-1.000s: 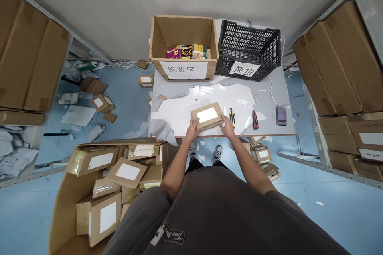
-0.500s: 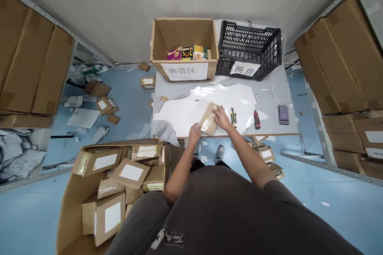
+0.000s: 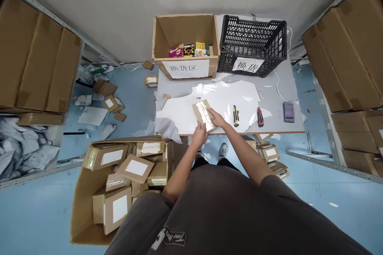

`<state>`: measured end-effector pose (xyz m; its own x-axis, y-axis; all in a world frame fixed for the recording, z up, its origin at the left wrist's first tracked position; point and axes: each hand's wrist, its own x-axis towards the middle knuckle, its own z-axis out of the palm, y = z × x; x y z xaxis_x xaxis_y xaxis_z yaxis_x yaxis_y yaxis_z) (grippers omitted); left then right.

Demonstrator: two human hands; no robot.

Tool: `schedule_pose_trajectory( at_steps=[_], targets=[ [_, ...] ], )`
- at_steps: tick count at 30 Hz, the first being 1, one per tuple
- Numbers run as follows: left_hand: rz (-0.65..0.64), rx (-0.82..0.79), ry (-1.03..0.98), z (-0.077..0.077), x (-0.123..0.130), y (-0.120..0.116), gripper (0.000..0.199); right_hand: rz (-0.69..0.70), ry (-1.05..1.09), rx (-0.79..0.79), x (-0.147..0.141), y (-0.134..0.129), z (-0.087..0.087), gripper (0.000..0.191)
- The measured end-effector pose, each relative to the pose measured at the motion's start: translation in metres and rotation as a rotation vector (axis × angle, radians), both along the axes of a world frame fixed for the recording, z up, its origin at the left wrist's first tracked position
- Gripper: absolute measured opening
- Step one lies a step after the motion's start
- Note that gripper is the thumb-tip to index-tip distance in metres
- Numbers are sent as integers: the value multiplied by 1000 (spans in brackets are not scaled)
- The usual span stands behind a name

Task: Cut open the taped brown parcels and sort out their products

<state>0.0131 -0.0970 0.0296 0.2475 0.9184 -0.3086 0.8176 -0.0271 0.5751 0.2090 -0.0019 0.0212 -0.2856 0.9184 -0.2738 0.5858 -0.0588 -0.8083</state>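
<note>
A small flat cardboard box [image 3: 204,112], with shiny clear tape across its top face, is tilted slightly near the table's front edge. My left hand [image 3: 200,134] is closed on its lower-left edge. On its right edge lies my right hand [image 3: 217,119], fingers closed round the side. The undersides of both hands' grip are hidden. Right of the box rest a yellow-and-black utility knife [image 3: 236,116] and a red-and-black utility knife [image 3: 260,117]. White torn sheeting [image 3: 179,111] spreads beneath the box.
A carton [image 3: 185,73] with several colourful packs and a black plastic crate [image 3: 251,53] stand at the table's back. A phone [image 3: 289,112] lies at right. On the floor, a large carton [image 3: 80,203] holds several parcels. Shelves with boxes [image 3: 38,59] flank both sides.
The box has turned counter-clockwise, and its taped face now catches the light. My left hand has shifted right along its lower edge; my right hand has slid to its side. The view has shifted slightly.
</note>
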Motion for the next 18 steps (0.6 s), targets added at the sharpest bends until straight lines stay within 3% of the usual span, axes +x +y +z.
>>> schedule_pose_trajectory(
  at_steps=[4, 8, 10, 13, 16, 18],
  targets=[
    [104, 59, 42, 6, 3, -14, 58, -9, 69, 30, 11, 16, 1, 79],
    [111, 126, 21, 20, -20, 11, 62, -345, -150, 45, 80, 5, -11, 53],
    [102, 142, -1, 23, -34, 33, 81, -510, -336, -88, 119, -1, -22, 39],
    [89, 95, -12, 18, -47, 64, 122, -550, -415, -188, 156, -2, -44, 25],
    [80, -12, 8, 5, -52, 82, 143, -542, -399, -216, 163, 0, -62, 21],
    [99, -48, 23, -2, -50, 85, 147, -556, -377, -208, 159, 1, -63, 22]
  ],
)
